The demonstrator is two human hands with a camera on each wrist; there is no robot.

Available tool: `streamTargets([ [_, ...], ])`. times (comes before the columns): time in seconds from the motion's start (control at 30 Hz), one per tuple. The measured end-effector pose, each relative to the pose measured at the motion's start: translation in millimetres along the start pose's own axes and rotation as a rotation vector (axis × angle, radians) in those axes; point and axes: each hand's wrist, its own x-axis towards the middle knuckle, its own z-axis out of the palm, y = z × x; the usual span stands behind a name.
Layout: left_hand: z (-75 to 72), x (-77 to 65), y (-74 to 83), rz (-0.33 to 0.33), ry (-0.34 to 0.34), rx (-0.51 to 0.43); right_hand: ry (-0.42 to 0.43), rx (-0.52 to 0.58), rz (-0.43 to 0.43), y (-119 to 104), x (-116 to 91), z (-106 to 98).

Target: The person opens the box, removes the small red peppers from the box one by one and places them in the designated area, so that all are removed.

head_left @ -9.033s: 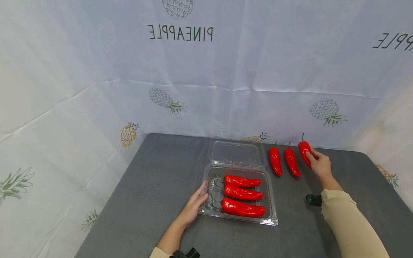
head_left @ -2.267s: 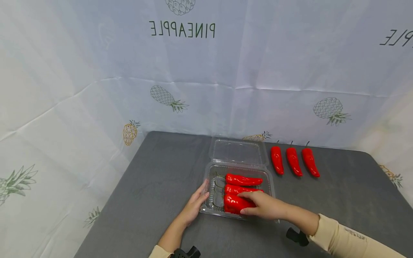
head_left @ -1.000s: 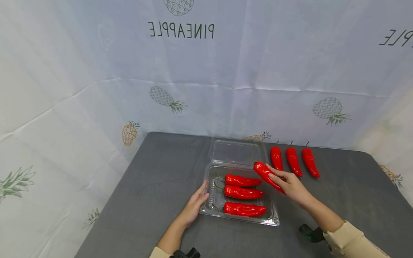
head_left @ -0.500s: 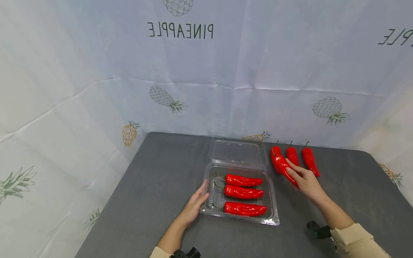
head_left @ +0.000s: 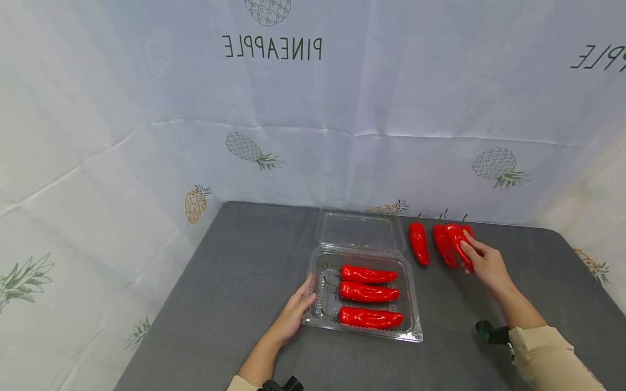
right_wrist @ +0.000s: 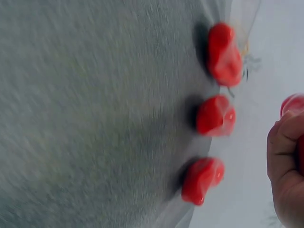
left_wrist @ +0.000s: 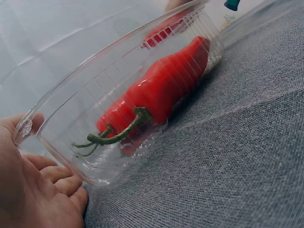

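In the head view, my right hand (head_left: 489,266) grips a red chili pepper (head_left: 458,244), stem pointing away, above the others at the back right. The right wrist view shows my right hand (right_wrist: 287,166) only in part, at the edge. My left hand (head_left: 292,312) holds the left side of a clear plastic clamshell container (head_left: 413,320). The left wrist view has its thumb (left_wrist: 35,123) at the rim and the other fingers (left_wrist: 61,180) curled beside the outer wall. Inside lie three red peppers, the nearest one (head_left: 370,317) spaced from the middle one (head_left: 369,292).
The container's lid (head_left: 362,231) lies folded back, away from me. Right of it three red peppers rest on the grey table (head_left: 235,282): one at left (head_left: 418,243), one in the middle (head_left: 442,247), one partly hidden behind the held pepper. A pineapple-print cloth (head_left: 415,108) hangs behind.
My right hand has lifted a pepper out from between the middle and nearest peppers in the container and carried it right, over the loose row. My left hand stays at the container.
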Motion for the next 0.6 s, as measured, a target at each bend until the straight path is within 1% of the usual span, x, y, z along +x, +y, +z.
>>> streamTargets([
  [0.13, 0.0, 0.7, -0.7, 0.001, -0.010, -0.015, 0.027, 0.028, 0.018, 8, 7, -7],
  [0.3, 0.1, 1.0, -0.8, 0.001, -0.014, -0.010, 0.025, 0.052, 0.071, 14, 14, -16],
  [0.43, -0.9, -0.4, -0.3, 0.006, 0.001, -0.012, -0.001, 0.027, 0.108, 18, 22, -24],
  [0.53, -1.8, -1.9, 0.2, 0.010, 0.011, -0.014, -0.033, 0.005, 0.107, 24, 30, -28],
  [0.6, -2.4, -2.5, 0.3, 0.011, 0.016, -0.012, -0.030, -0.010, 0.100, 28, 34, -30],
])
